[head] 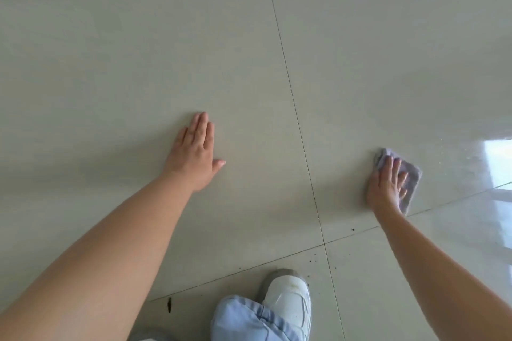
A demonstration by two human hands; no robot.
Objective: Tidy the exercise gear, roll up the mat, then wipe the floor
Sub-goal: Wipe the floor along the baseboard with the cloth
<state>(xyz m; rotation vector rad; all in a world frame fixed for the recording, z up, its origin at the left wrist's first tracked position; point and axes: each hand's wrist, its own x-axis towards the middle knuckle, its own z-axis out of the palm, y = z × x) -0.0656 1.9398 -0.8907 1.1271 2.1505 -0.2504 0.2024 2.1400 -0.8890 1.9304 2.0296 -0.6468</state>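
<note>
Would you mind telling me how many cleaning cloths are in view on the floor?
1. The purple cloth lies flat on the tiled floor at the right, pressed under the right hand. None elsewhere.

White sneaker [289, 299], light-blue trouser leg [243, 318], dark specks [314, 256] near the tile joint.

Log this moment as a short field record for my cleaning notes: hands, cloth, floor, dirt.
left hand: flat on the floor, fingers straight, holding nothing
right hand: pressing the cloth to the floor, fingers spread
cloth: purple-grey, folded, under the right hand
floor: pale glossy tiles with thin dark joints
dirt: dark specks near the joint crossing, one dark smear nearer the person
shoe: white, bottom centre
</note>
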